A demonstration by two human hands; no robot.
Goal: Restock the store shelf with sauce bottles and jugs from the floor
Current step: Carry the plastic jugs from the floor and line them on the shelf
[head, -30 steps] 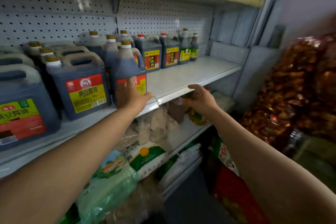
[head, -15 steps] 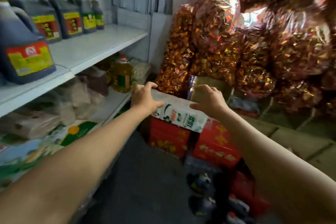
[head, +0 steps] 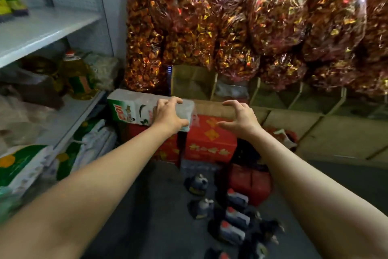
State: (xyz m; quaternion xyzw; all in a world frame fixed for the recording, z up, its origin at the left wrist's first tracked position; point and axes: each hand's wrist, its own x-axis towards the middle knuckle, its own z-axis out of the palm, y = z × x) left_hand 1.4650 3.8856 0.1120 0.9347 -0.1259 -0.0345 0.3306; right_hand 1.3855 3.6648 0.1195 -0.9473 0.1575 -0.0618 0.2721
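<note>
fingers: left hand [head: 168,114], right hand [head: 241,118] half-curled, holding nothing | floor: dark jugs [head: 235,216] | red boxes [head: 210,139] closed

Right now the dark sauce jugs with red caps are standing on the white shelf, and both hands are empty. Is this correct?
Not quite. The head view shows the dark sauce jugs on the grey floor, not on the white shelf. The left hand and right hand are indeed empty.
</note>
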